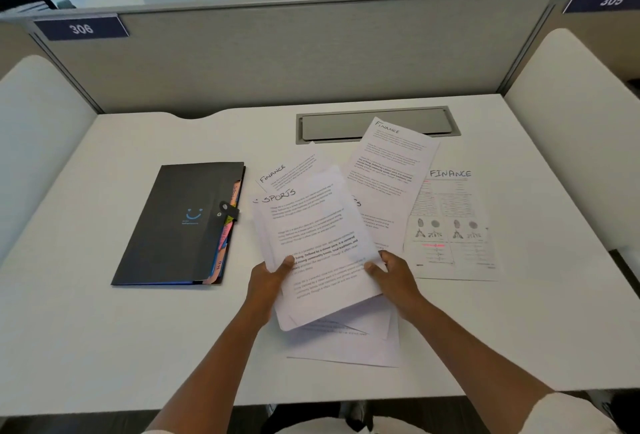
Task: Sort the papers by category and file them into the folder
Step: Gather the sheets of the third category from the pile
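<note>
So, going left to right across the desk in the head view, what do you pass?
Black folder → left hand → SPORTS sheets held in both hands → right hand → FINANCE sheet with diagrams.

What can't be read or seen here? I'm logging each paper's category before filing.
Head view only:
- Sheets under the SPORTS sheet, gripped by the left hand and right hand: headings covered.
- Middle sheet: heading hidden except its last letter.
- Folder tabs: mostly covered, too small.
- Body text: blurred.
</note>
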`<state>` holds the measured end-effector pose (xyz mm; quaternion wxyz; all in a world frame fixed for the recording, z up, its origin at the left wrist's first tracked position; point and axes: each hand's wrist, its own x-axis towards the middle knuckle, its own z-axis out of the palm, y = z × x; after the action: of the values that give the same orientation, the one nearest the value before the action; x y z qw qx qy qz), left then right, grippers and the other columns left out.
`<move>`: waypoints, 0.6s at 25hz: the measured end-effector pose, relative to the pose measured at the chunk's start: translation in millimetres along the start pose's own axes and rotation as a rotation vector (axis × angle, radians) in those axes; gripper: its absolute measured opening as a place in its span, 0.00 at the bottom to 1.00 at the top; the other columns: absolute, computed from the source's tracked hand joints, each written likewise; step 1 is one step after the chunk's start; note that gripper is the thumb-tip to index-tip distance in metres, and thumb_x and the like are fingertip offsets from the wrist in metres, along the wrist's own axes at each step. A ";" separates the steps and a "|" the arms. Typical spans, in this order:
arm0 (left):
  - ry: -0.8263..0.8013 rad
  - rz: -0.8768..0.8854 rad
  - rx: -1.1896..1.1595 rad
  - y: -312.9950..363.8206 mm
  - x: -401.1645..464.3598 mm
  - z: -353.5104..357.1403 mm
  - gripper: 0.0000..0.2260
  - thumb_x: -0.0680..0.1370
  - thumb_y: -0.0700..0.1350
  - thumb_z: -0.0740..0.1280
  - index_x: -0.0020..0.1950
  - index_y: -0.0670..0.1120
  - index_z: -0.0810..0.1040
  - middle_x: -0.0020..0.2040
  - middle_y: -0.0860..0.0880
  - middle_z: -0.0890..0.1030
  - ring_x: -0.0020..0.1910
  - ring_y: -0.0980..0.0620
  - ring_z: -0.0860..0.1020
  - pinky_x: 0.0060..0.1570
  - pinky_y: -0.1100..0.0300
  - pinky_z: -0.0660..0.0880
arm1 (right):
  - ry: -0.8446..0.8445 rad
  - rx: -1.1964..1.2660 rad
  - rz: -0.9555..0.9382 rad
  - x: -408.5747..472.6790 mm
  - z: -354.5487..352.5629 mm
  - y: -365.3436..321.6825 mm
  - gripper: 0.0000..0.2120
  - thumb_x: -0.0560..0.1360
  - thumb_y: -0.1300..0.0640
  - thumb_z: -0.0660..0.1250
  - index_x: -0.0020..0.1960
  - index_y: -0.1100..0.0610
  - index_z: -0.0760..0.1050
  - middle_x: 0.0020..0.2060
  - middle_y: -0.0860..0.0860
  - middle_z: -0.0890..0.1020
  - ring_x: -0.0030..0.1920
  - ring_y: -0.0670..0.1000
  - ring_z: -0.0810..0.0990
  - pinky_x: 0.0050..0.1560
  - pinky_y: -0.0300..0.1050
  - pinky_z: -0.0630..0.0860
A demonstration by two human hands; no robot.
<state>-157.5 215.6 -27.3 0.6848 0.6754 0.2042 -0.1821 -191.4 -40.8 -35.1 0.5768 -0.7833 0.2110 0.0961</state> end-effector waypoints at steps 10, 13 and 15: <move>-0.054 0.097 0.059 22.2 -16.9 7.7 0.11 0.75 0.49 0.73 0.55 0.49 0.80 0.52 0.46 0.86 0.49 0.44 0.85 0.48 0.46 0.82 | -0.023 0.021 -0.052 -6.9 -16.3 -13.8 0.12 0.73 0.51 0.73 0.54 0.49 0.76 0.50 0.45 0.82 0.49 0.49 0.82 0.47 0.43 0.78; -0.171 0.181 0.123 44.3 -23.3 9.3 0.18 0.71 0.52 0.72 0.58 0.47 0.79 0.52 0.46 0.85 0.50 0.42 0.84 0.51 0.42 0.81 | -0.098 0.222 -0.109 2.9 -35.1 -38.5 0.22 0.69 0.51 0.77 0.60 0.53 0.74 0.54 0.48 0.83 0.53 0.50 0.83 0.52 0.48 0.81; -0.223 0.253 0.137 57.2 -26.1 14.0 0.17 0.72 0.51 0.71 0.59 0.46 0.79 0.54 0.46 0.85 0.52 0.43 0.84 0.51 0.44 0.81 | -0.149 0.286 -0.179 5.9 -45.6 -58.1 0.20 0.71 0.56 0.75 0.60 0.57 0.75 0.54 0.50 0.84 0.53 0.50 0.84 0.54 0.47 0.81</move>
<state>-149.2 202.1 35.2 0.6729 0.7166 0.0276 -0.1818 -164.7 -70.9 27.1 0.7027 -0.6996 0.1086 0.0712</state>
